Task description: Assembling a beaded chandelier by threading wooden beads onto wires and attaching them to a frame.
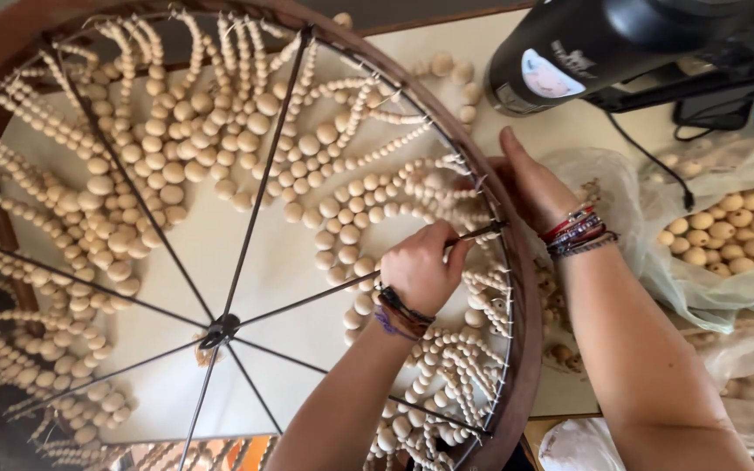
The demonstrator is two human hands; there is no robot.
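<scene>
Big round hoop frame [530, 349] with a dark brown rim lies on the pale counter [560, 131], thin metal spokes running from a central hub [220, 330] out to the rim. Strands of pale wooden beads [176, 131] hang off the rim wire all around and fan in toward the hub, small beads near the rim, larger ones toward the strand ends. Left hand [421, 266] is inside the frame, right of the hub, fingers curled narrow around one spoke [473, 234] close to where it meets the rim; dark and purple bands on that wrist. Right hand [530, 183] is at the rim's outer edge, just beyond that same spoke end, palm against the rim with fingers reaching over toward the bead strands; fingertips are hidden behind the rim and beads, so can't tell if it's pinching anything. Red and dark bracelets [579, 231] on the right wrist. Outside the frame, past the right hand: clear plastic bag [726, 279] holding loose round wooden beads [735, 231]. Above that, beyond the rim's upper right arc, a black appliance [604, 44] with a cord [647, 157] trailing across the counter. A few loose large beads [454, 74] sit on the counter between the rim and the appliance.
</scene>
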